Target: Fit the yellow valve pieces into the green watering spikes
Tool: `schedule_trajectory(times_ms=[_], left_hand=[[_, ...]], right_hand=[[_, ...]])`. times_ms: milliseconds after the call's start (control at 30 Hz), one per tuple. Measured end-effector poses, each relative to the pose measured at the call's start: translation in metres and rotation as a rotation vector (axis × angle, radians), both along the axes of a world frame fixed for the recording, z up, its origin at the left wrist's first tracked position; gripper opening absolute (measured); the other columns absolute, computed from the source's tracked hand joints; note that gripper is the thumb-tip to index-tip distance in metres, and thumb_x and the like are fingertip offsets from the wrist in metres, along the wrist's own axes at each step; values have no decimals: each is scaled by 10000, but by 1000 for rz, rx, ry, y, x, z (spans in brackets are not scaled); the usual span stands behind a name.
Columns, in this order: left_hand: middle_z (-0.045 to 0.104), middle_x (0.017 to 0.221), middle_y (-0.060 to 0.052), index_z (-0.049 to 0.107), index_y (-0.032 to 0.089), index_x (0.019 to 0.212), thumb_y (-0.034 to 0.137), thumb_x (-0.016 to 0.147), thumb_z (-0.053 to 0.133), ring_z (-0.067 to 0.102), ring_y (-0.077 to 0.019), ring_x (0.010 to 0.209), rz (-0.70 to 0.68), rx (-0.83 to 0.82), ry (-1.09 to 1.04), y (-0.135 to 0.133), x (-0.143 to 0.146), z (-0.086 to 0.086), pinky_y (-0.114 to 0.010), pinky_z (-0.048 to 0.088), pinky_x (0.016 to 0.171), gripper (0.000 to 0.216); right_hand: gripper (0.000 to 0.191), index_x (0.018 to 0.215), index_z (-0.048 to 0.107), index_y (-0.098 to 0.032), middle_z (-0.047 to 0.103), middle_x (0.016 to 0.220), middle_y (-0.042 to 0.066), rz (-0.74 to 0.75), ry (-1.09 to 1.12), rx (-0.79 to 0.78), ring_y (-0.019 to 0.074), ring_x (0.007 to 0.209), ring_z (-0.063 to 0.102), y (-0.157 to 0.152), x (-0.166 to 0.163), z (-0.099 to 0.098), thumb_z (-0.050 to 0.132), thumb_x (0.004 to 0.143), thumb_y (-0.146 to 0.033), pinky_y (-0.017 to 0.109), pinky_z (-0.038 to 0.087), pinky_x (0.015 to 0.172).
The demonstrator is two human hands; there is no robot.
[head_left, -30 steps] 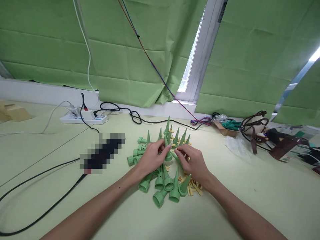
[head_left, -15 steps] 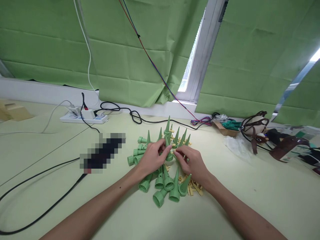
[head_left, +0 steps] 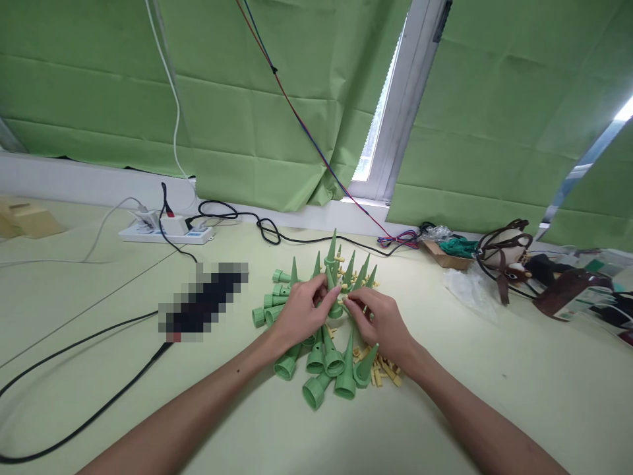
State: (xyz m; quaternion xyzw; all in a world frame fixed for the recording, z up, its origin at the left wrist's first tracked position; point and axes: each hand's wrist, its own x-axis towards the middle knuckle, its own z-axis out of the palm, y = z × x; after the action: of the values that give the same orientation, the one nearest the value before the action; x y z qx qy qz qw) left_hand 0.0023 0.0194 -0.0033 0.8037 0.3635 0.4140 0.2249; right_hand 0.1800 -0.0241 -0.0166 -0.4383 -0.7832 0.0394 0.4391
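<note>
My left hand (head_left: 307,308) is closed around a green plastic watering spike (head_left: 335,310), which stands point up. Between the fingertips of my right hand (head_left: 380,320) is a small yellow plastic valve (head_left: 345,300), held against the spike's side; my fingers partly hide where the two meet. Several more green spikes (head_left: 345,382) lie in front of and to the left of my hands, some with their open round ends toward me. Upright spikes (head_left: 364,267) with yellow valves in them stand behind my hands. Loose yellow valves (head_left: 390,375) are heaped under my right wrist.
A white power strip (head_left: 143,235) with plugs lies at the back left. Black cable (head_left: 270,227) runs along the wall, and a blurred-out dark object (head_left: 208,303) rests left of the spikes. A clear plastic bag (head_left: 469,290), a cardboard box (head_left: 445,256) and clutter are on the right.
Hardly anything differs. Both hands keep their grip at the same spot, with only a very slight shift of the right fingers by the yellow valve.
</note>
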Motion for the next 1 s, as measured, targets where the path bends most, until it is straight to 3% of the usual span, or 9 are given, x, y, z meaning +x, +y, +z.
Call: schedule_trajectory(times_ms=[1000], left_hand=[[453, 549, 49, 422, 184, 659, 385, 923, 541, 399, -99, 509, -49, 17, -12, -4, 0, 3, -238, 318, 500, 353]], right_hand=[[202, 825, 602, -175, 597, 697, 10, -16, 5, -69, 128, 586, 491, 0, -1, 0, 466, 968, -224, 260, 387, 574]])
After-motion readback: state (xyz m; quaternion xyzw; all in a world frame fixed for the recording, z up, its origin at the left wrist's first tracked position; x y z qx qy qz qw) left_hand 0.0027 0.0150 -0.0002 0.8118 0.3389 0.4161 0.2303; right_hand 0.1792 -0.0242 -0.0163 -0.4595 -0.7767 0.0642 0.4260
